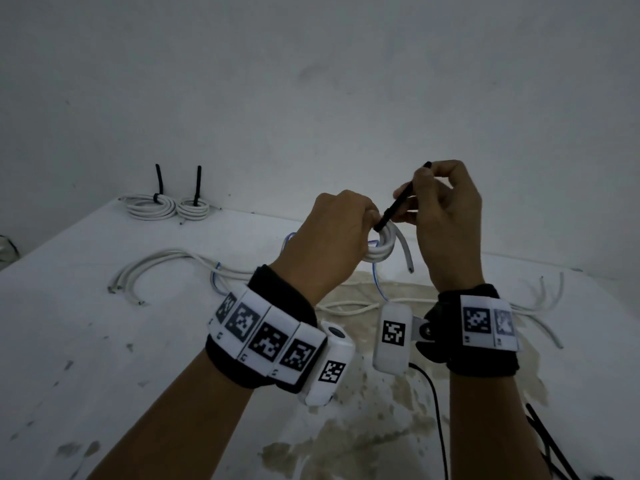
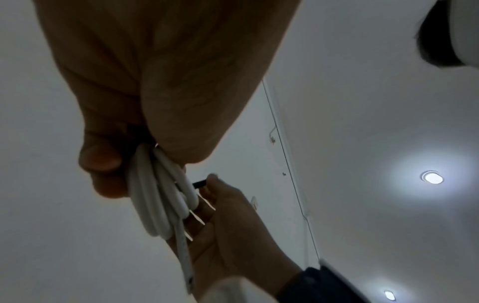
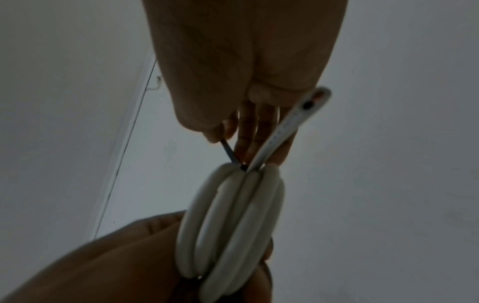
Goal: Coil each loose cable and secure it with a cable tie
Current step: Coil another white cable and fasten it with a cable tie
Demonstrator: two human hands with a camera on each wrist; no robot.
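Observation:
My left hand grips a coiled white cable held up above the table; the coil shows edge-on in the left wrist view and the right wrist view. One cut end of the cable sticks out to the right. My right hand pinches a black cable tie that slants down into the coil's top. The tie enters between the loops. The tie's lower part is hidden by the coil and my left fingers.
Two white coils bound with upright black ties lie at the table's far left by the wall. Loose white cables sprawl across the white table at left, and more at right. Black ties lie at the lower right.

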